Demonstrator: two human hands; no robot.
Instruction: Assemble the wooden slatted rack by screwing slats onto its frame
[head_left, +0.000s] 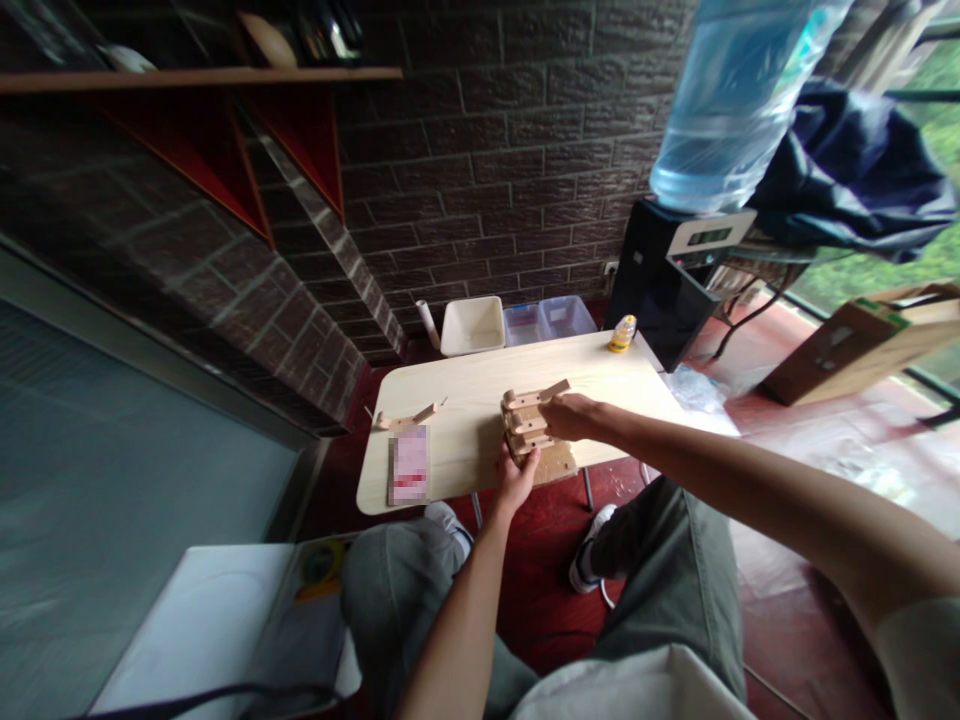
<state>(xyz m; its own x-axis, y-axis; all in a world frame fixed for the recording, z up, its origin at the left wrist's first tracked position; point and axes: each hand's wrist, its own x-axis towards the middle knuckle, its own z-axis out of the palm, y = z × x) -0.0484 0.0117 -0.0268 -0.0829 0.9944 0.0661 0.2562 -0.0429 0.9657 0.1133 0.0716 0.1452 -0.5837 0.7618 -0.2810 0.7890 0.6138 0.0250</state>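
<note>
A small assembly of pale wooden pieces (529, 425), with several parallel bars marked by dark holes, sits at the table's near middle. Under its near end lies a torn-edged piece of brown cardboard (556, 464). My left hand (516, 480) grips the assembly at its lower left, thumb on top. Closed fingers of my right hand (571, 416) press at the assembly's right side; what they hold, if anything, is hidden. Just beyond that hand a wooden piece (557, 388) sticks out at an angle. Another wooden piece (407, 419) lies apart at the table's left, with a thin rod beside it.
On the light wooden table (465, 460) are a pink printed booklet (410, 468) and a yellow-capped bottle (622, 334). Behind it stand a cream bin (473, 326) and clear plastic bins (568, 316). A water dispenser (658, 280) is at the back right, a cardboard box (847, 350) farther right.
</note>
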